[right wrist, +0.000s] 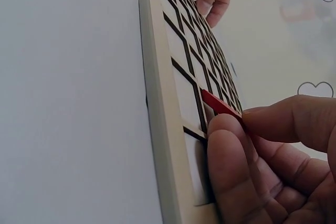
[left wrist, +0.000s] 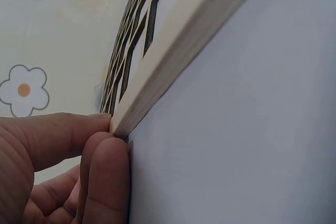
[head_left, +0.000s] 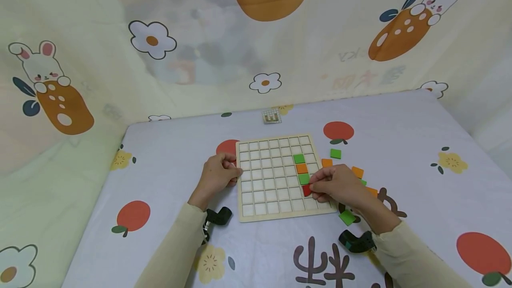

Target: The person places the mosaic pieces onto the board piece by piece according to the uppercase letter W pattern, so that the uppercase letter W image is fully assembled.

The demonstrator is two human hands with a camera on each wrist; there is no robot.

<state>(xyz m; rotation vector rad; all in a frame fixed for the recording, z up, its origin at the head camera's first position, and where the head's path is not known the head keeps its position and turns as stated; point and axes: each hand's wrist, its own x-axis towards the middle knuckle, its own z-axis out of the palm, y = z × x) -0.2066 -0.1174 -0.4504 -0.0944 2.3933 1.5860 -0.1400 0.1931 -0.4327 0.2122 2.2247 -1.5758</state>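
Red tile [head_left: 306, 190]: pinched at its edge by the right hand [head_left: 338, 186], tilted over a cell in the lower right of the grid board [head_left: 280, 178], directly under a column of green tile [head_left: 298, 158], orange tile [head_left: 302, 168], green tile [head_left: 304, 178]. Board: centre of frame, left edge gripped by the left hand [head_left: 218, 175]. Loose tiles [head_left: 335, 154]: scattered right of the board on the printed tablecloth [head_left: 420, 168].

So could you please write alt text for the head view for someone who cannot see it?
The right hand pinches a red tile at a wooden grid board, under green, orange and green tiles in one column. The left hand grips the board's left edge.
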